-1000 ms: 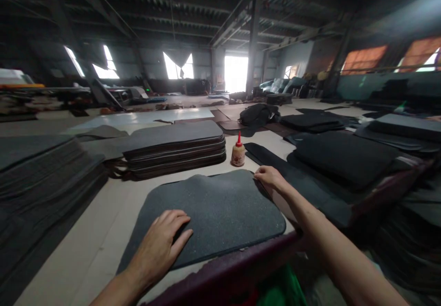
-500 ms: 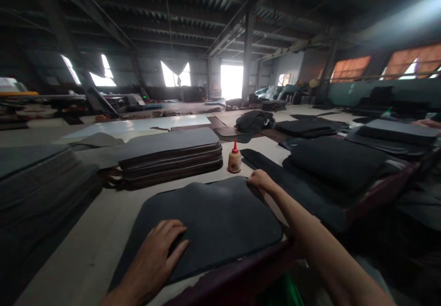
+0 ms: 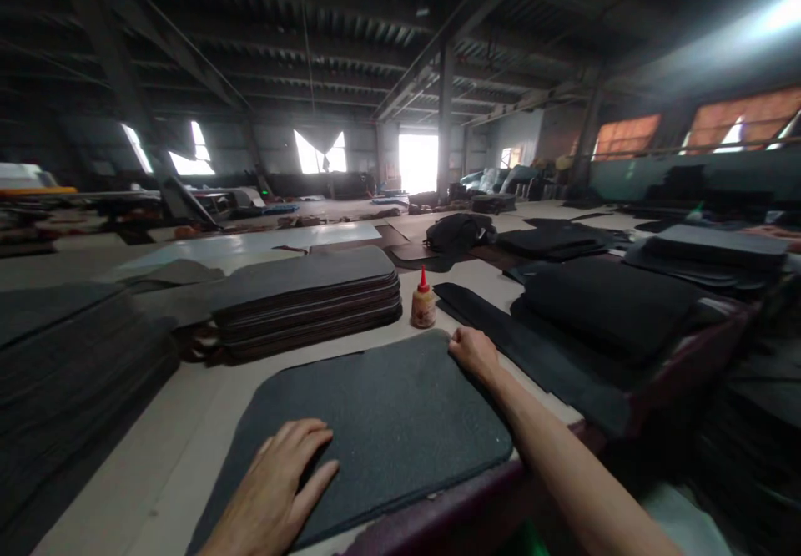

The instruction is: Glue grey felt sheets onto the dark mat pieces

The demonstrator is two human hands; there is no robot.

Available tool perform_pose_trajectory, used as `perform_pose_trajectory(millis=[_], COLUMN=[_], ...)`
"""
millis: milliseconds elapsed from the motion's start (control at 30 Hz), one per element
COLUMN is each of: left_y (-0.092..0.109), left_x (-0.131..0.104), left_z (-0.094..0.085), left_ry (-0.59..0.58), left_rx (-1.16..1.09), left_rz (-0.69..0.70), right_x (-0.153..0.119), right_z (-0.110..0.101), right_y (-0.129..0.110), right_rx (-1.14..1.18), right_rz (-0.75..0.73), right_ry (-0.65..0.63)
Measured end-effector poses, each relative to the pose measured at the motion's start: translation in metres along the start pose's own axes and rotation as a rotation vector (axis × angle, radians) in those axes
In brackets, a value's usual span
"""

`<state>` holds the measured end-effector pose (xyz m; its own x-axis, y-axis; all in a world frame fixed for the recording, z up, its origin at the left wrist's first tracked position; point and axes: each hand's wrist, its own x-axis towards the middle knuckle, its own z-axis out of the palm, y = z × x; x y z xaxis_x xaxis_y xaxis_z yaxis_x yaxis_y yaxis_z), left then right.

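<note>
Firstly, the pale tabletop (image 3: 150, 456) carries everything, and its near edge is covered with a dark purplish material. Toward its left edge stands a tall stack of grey pieces (image 3: 75, 381), and toward its right edge lies a black pile (image 3: 613, 305). Behind the working place there is a neat stack of dark sheets (image 3: 306, 289), maybe put there so that it is within reach.

The dark sheet (image 3: 381, 422) lies flat along the near edge, and its near right corner comes close to this edge. The left hand (image 3: 275, 477) rests on the left part of the sheet, its fingers spread a little and holding nothing; I think this pressure stops the sheet from sliding. The right hand (image 3: 476, 357) has its fingers bent closed at the far right corner of the sheet, and seems to pinch it; the thumb is not clear.

To the left, a pale strip gives room for moving; on the right, a black strip (image 3: 494, 339) makes it narrower. The smallest thing, a red-tipped bottle (image 3: 423, 309), stands upright just beyond the sheet.
</note>
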<state>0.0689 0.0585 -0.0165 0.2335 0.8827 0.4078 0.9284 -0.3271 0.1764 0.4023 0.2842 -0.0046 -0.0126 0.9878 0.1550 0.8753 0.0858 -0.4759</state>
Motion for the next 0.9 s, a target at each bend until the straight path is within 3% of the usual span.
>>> perform_pose_trajectory(millis=[167,400,633,800,900], left_y=[-0.003,0.033,0.067,0.071,0.069], left_x=[0.004,0.029,0.058,0.053,0.050], left_z=[-0.006,-0.020,-0.001,0.013,0.018], left_ry=[-0.041,-0.182,-0.256,-0.227,-0.208], left_rx=[0.006,-0.120,-0.220,-0.211,-0.214], left_rz=[0.037,0.118,0.162,0.156,0.148], right_x=[0.005,0.000,-0.040,-0.042,-0.049], right_z=[-0.005,-0.044,-0.048,-0.063,-0.060], right_y=[0.004,0.028,0.022,0.042,0.044], right_rx=[-0.029,-0.047,-0.099,-0.176,-0.158], right_rz=[-0.011,-0.157,-0.607,-0.562,-0.584], right_ry=[-0.038,-0.064,-0.212,-0.145,-0.130])
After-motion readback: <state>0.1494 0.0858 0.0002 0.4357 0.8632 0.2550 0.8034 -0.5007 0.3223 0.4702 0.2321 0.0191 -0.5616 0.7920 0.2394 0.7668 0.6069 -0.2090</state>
